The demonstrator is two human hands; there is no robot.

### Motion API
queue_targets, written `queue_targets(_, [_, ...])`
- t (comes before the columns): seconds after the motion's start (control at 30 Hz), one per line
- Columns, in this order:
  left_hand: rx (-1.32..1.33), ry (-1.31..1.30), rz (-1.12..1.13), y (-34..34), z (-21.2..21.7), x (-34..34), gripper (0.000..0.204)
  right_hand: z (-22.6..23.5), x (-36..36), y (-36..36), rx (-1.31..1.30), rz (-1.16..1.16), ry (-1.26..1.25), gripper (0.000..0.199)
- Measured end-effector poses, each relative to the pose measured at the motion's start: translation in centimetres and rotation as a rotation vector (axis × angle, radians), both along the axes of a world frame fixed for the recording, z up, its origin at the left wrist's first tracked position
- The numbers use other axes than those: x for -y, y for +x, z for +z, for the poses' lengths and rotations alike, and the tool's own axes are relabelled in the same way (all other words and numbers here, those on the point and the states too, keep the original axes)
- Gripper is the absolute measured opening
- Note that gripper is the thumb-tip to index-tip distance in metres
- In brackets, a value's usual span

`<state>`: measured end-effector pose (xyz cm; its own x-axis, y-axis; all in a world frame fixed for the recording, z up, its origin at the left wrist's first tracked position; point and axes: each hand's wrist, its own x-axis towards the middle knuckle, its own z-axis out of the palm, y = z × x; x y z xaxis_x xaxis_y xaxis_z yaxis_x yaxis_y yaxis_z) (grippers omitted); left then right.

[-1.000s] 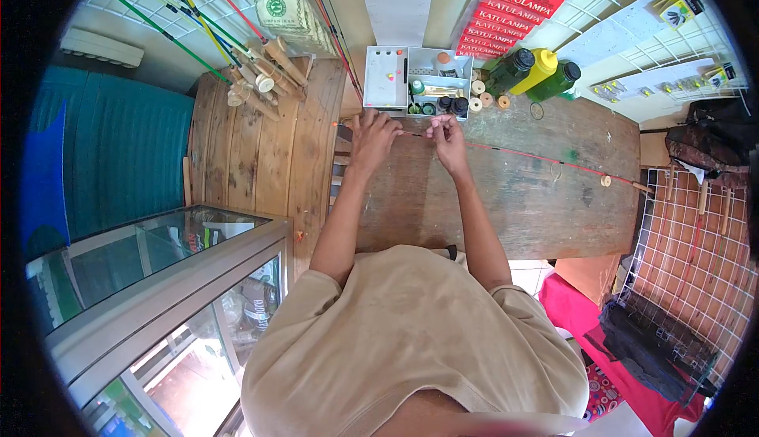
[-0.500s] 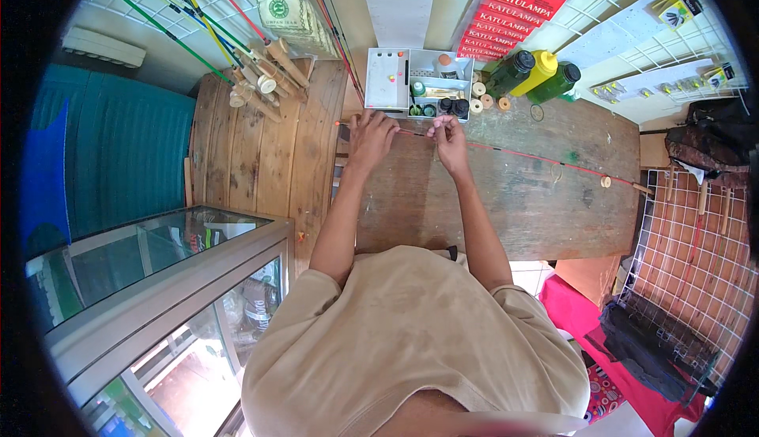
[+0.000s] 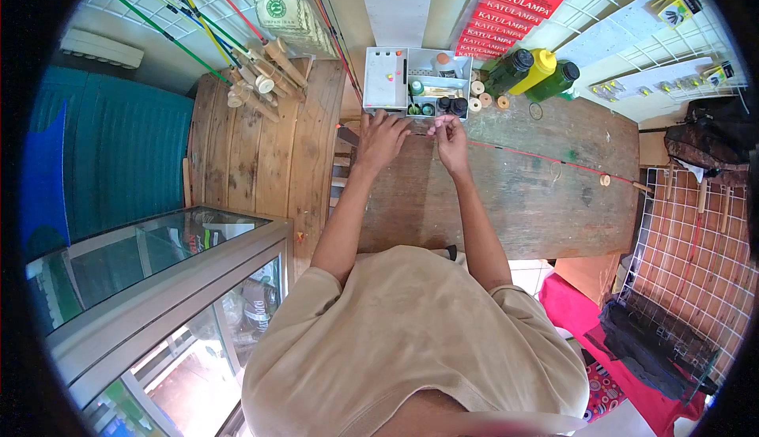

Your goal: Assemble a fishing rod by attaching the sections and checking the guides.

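A thin red fishing rod (image 3: 526,153) lies across the wooden table, with a pale handle at its right end. My left hand (image 3: 381,141) rests over the rod's left part, fingers stretched out and a little apart; its fingertips are near my right hand. Thumb and fingers of my right hand (image 3: 451,143) are pinched together just above the rod. What they hold, perhaps something very fine, is too small to make out. A white compartment box (image 3: 387,81) with small bottles stands just beyond both hands.
Wooden spools (image 3: 477,104) and green and yellow squeeze bottles (image 3: 540,72) stand beyond my right hand. A loose ring (image 3: 556,172) lies by the rod. More rods with cork handles (image 3: 265,81) lean at the left. A glass cabinet (image 3: 170,279) is near left.
My left hand has shifted slightly right along the rod, its fingers now reaching closer to my right hand. The right hand keeps its pinch in nearly the same place.
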<state>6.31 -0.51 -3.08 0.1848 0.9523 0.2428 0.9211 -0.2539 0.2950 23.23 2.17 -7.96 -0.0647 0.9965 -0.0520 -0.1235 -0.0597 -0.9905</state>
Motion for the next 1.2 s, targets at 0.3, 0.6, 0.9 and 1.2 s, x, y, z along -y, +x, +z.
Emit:
queue_targets(0.3, [-0.05, -0.104, -0.038, 0.2, 0.4, -0.2, 0.016, 0.8, 0.4, 0.0, -0.031, -0.008, -0.006, 0.008])
queue_targets(0.6, [0.098, -0.025, -0.016, 0.2, -0.7, 0.1, 0.017, 0.0, 0.4, 0.4, -0.073, -0.006, -0.009, 0.009])
queue_targets(0.9, [0.18, 0.026, -0.122, 0.3, -0.5, 0.2, 0.012, -0.2, 0.4, 0.5, -0.098, -0.056, 0.012, 0.007])
queue_targets(1.2, [0.129, 0.08, -0.088, 0.7, -0.6, 0.2, 0.012, -0.9, 0.3, 0.4, -0.048, -0.07, 0.047, 0.008])
